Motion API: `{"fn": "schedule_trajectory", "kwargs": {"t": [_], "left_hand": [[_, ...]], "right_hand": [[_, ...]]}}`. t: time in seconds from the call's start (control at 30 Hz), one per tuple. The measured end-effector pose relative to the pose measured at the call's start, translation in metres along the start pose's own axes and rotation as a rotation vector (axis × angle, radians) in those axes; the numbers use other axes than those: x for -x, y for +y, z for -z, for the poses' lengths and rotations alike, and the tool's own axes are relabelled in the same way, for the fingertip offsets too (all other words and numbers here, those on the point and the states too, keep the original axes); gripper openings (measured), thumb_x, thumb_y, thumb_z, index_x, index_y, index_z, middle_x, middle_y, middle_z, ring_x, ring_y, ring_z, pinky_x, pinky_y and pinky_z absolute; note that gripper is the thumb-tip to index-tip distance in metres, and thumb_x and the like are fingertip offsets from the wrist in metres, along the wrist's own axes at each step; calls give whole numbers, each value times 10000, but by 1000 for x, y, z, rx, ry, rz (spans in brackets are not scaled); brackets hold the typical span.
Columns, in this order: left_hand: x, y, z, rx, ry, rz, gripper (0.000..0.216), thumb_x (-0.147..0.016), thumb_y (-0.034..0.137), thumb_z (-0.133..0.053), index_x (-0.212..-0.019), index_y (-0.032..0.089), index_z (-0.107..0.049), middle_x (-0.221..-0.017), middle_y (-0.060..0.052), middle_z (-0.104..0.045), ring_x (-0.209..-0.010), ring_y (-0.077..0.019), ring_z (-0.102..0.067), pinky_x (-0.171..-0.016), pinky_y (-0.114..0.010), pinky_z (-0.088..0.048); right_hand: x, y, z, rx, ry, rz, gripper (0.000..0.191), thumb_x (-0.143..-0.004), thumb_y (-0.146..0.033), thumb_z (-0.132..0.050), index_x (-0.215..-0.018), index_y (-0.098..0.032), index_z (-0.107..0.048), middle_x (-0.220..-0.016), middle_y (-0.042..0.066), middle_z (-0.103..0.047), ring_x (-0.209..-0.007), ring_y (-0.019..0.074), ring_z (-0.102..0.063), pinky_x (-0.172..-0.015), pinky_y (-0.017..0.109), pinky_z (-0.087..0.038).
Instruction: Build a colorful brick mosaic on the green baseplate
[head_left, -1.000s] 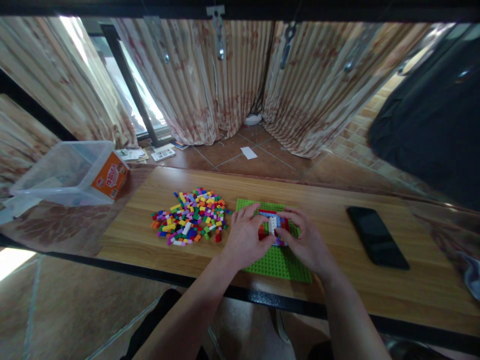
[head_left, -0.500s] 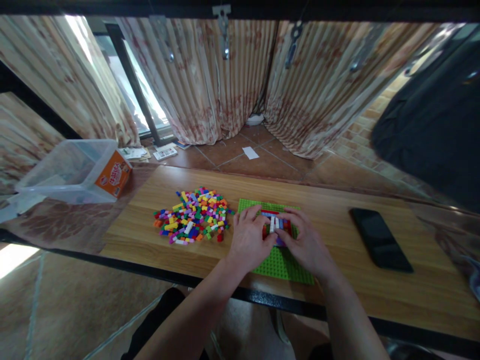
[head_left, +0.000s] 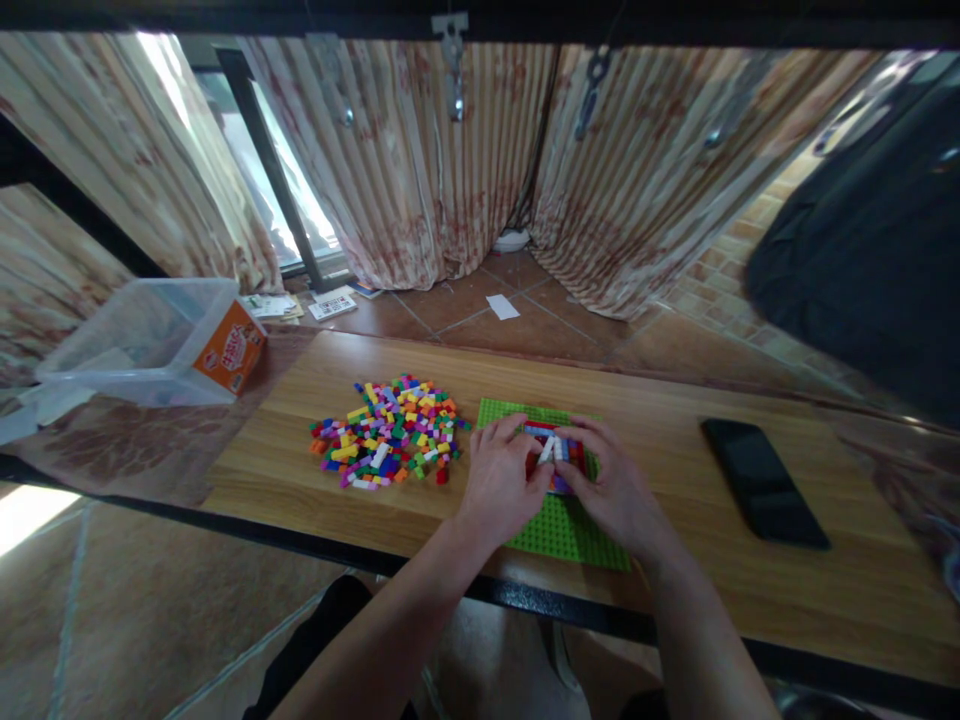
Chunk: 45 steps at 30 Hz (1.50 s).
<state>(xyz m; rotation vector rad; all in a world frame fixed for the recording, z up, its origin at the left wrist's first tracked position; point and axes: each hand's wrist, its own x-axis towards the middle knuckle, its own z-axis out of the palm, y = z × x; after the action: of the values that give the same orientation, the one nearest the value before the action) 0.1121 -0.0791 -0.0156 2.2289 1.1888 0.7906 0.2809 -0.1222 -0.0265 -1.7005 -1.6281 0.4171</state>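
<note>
A green baseplate [head_left: 559,528] lies on the wooden table [head_left: 675,420]. On it stands a small build of red, white and blue bricks [head_left: 553,452]. My left hand [head_left: 501,482] presses against the build's left side, and its fingers curl over the top. My right hand [head_left: 613,488] holds the build from the right, with its fingertips on the bricks. Both hands hide most of the build. To the left of the plate lies a heap of loose coloured bricks [head_left: 386,432].
A black phone [head_left: 763,481] lies flat at the right of the table. At the far left, a clear plastic tub [head_left: 135,340] with an orange label sits on a patterned cloth. Curtains and a tiled floor lie beyond the table's far edge.
Both hands have stayed on the brick build, with only slight shifts of the fingers. The view has drifted a little.
</note>
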Motion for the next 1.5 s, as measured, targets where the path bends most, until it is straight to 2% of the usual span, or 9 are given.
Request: {"fn": "schedule_trajectory", "kwargs": {"t": [0.23, 0.43, 0.8, 1.0, 1.2, 1.3, 1.4, 1.5], "left_hand": [[-1, 0, 3, 27, -13, -7, 75, -831, 212, -657, -877, 210, -715, -1367, -90, -593, -1279, -261, -513, -1066, -487, -393], [0, 0, 10, 22, -19, -8, 60, -808, 183, -654, -827, 210, -703, -1356, -80, -598, -1251, -273, -531, -1066, -507, -387], [2, 0, 12, 26, -58, -3, 47, -802, 246, -698, -839, 218, -705, -1354, -81, -597, -1256, -278, -530, -1063, -519, -383], [2, 0, 12, 18, -87, -4, 229, -775, 292, -738, -993, 236, -697, -1405, -96, -551, -1312, -299, -483, -1088, -536, -360], [1, 1, 13, 5, -96, -9, 255, -786, 307, -728, -1028, 235, -689, -1418, -103, -540, -1307, -306, -486, -1080, -532, -370], [2, 2, 13, 16, -85, -6, 279, -783, 312, -734, -1046, 228, -688, -1418, -110, -540, -1308, -304, -487, -1084, -530, -371], [1, 1, 15, 35, -52, -19, 300, -799, 338, -725, -1073, 224, -682, -1406, -114, -551, -1312, -300, -489, -1093, -529, -375], [-7, -11, 24, 47, 49, 4, 234, -852, 307, -664, -1064, 209, -680, -1373, -115, -580, -1289, -278, -519, -1106, -507, -388]], "right_hand": [[0, 3, 1, 6, 6, 0, 295, -842, -346, -632, -1122, -271, -688, -1346, 93, -565, -1256, 278, -540, -1096, 533, -389], [1, -2, 2, -21, -5, -25, 227, -789, -327, -674, -1008, -269, -697, -1351, 83, -567, -1250, 278, -551, -1085, 522, -402], [2, -5, 7, -24, -46, -11, 230, -783, -322, -666, -1000, -251, -691, -1361, 108, -561, -1265, 292, -545, -1083, 522, -397], [2, -3, 6, 1, -38, 14, 236, -784, -309, -663, -1012, -248, -681, -1346, 106, -563, -1253, 294, -547, -1098, 538, -374], [3, -2, 9, -6, -49, 33, 301, -783, -321, -688, -1077, -260, -661, -1364, 99, -549, -1265, 290, -538, -1100, 526, -380], [4, -1, 13, -33, -31, 44, 370, -793, -352, -696, -1151, -273, -639, -1384, 90, -538, -1278, 284, -530, -1092, 513, -393], [4, 1, 15, -54, 2, 46, 335, -822, -367, -672, -1145, -283, -642, -1380, 81, -544, -1273, 282, -537, -1069, 518, -415], [3, 4, 14, -72, 44, 44, 291, -846, -364, -643, -1125, -281, -653, -1365, 84, -555, -1255, 285, -550, -1042, 528, -439]]}}
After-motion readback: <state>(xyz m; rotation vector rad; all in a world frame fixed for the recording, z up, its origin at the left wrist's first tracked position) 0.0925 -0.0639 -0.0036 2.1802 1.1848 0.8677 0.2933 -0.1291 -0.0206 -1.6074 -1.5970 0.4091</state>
